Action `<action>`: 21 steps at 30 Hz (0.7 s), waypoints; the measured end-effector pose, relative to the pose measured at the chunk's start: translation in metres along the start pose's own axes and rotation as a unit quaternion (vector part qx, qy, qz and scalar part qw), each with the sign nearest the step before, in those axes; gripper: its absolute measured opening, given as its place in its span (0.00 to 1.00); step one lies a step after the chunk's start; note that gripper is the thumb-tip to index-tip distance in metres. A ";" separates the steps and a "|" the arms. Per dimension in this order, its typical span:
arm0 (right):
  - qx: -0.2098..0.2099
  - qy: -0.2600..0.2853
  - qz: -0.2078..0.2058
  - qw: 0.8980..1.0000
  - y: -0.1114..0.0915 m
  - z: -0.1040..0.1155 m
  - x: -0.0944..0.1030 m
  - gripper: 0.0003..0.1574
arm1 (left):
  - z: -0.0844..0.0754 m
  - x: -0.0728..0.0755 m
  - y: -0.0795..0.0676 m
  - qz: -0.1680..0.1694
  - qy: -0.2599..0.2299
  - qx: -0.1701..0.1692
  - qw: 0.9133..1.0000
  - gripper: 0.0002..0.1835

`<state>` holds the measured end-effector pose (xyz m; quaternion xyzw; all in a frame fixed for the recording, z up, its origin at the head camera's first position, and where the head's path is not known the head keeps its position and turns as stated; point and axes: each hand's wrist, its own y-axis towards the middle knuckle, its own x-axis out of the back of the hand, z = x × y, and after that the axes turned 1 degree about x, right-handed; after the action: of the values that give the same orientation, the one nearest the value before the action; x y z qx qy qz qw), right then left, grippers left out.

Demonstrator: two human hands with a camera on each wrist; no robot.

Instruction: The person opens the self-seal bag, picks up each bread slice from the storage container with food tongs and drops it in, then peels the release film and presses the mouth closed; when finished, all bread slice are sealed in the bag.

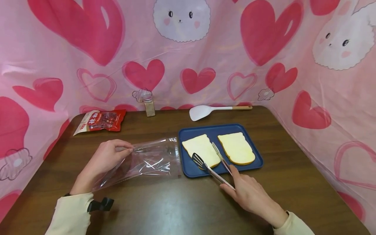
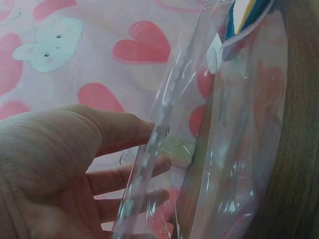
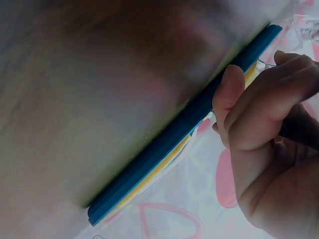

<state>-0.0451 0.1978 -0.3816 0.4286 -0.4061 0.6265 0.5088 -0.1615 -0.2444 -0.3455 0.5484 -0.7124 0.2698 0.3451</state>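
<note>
My left hand (image 1: 110, 156) pinches the edge of a clear plastic bag (image 1: 155, 161), thumb on one side and fingers behind the film in the left wrist view. The bag's far end reaches the left rim of a blue tray (image 1: 211, 129). Two bread slices lie on that tray, a left slice (image 1: 199, 147) and a right slice (image 1: 237, 148). In my right hand (image 1: 252, 192) I grip metal tongs (image 1: 218, 177) from above. Their dark slotted end overlaps the left slice's lower left edge, while the other tip lies along its right side.
Behind the tray lies a white spatula (image 1: 202, 112) with a wooden handle end. A small spice jar (image 1: 149, 107) stands at the table's back, left of it. A red and white food packet (image 1: 102, 121) lies at the back left. Patterned pink cloth (image 1: 226, 49) hangs around the table.
</note>
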 end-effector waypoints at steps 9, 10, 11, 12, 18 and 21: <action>0.021 -0.008 -0.016 1.000 0.004 0.003 -0.002 0.40 | 0.004 0.001 -0.001 -0.009 0.002 0.001 1.000 0.13; 0.019 -0.007 -0.014 1.000 0.004 0.002 -0.001 0.40 | 0.004 0.001 -0.001 -0.008 0.002 0.002 1.000 0.13; 0.018 -0.004 -0.012 1.000 0.003 0.002 0.000 0.40 | 0.004 0.001 -0.001 -0.005 0.001 0.002 1.000 0.13; 0.018 -0.002 -0.013 1.000 0.003 0.001 0.001 0.39 | 0.004 0.001 -0.001 -0.004 0.002 0.002 1.000 0.14; 0.062 -0.016 -0.043 0.997 0.004 -0.007 0.013 0.32 | 0.003 0.003 0.002 0.001 -0.001 0.008 1.000 0.16; 0.113 -0.048 -0.069 0.990 0.008 -0.013 0.021 0.30 | 0.003 0.003 0.001 0.005 -0.004 0.018 1.000 0.17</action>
<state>-0.0574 0.2147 -0.3663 0.5397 -0.3258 0.6104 0.4797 -0.1634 -0.2477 -0.3451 0.5518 -0.7117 0.2818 0.3311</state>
